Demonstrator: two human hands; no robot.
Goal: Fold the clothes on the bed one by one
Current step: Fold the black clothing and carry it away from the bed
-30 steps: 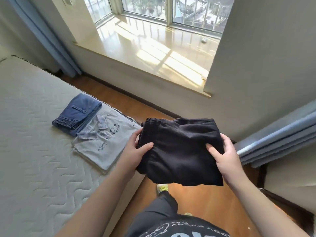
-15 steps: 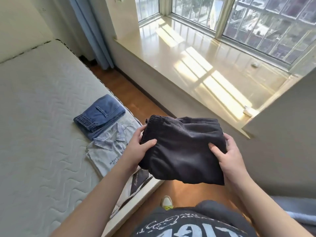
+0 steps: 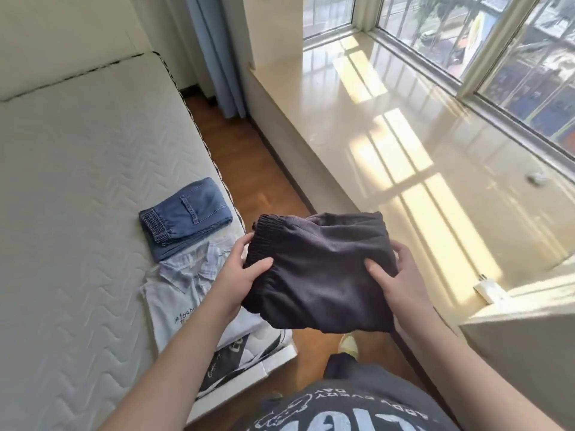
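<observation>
From the head view, the left hand (image 3: pixel 239 275) and the right hand (image 3: pixel 401 281) each hold one side of the folded black shorts (image 3: pixel 317 269), thumbs on top, up in the air past the bed (image 3: pixel 77 197) edge. At ten o'clock from them, folded blue jeans (image 3: pixel 185 213) lie on the bed, touching a white shirt (image 3: pixel 183 290) at eight o'clock

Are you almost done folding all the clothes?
Nearly, it seems. Folded blue jeans, a pale collared shirt and a black-and-white piece already lie on the bed. The left hand and right hand hold folded black shorts, not yet set down. No unfolded clothes show.
</observation>
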